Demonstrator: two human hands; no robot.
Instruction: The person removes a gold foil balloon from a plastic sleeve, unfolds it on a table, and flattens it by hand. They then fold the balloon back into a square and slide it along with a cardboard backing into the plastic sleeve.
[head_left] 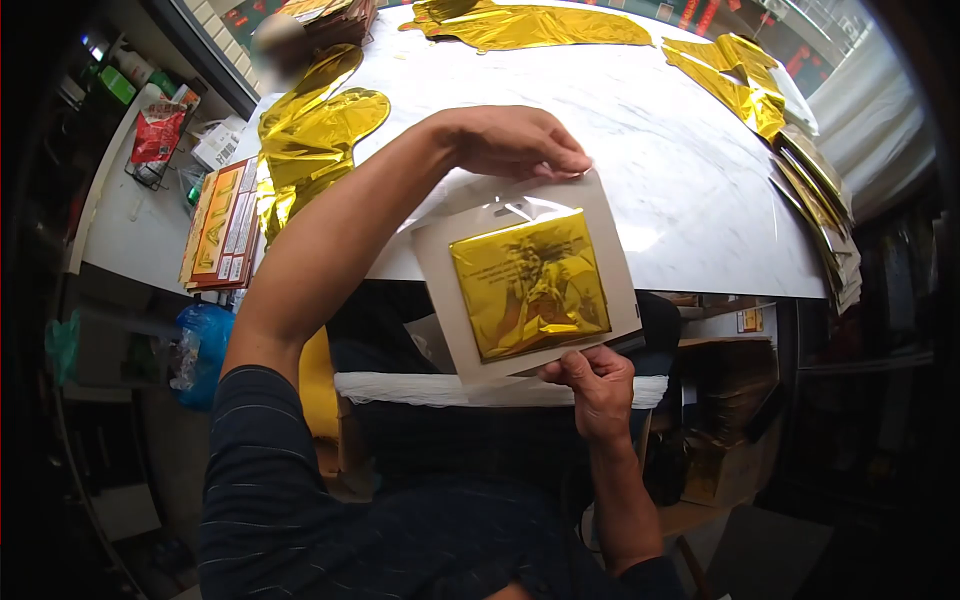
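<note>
I hold a clear plastic packet point(528, 282) with a white card backing and a folded gold foil square inside, in front of my chest. My left hand point(510, 142) pinches the packet's top edge, arm reaching across from the left. My right hand point(595, 385) grips its bottom edge from below. The packet hangs over the near edge of the white marble table point(640, 150).
Gold foil sheets lie on the table at the left point(312, 140), the far middle point(530, 25) and the far right point(735, 85). A stack of finished packets point(825, 215) lines the right edge. Orange printed cards point(222, 225) sit at the left. A roll of white material point(400, 388) lies on my lap.
</note>
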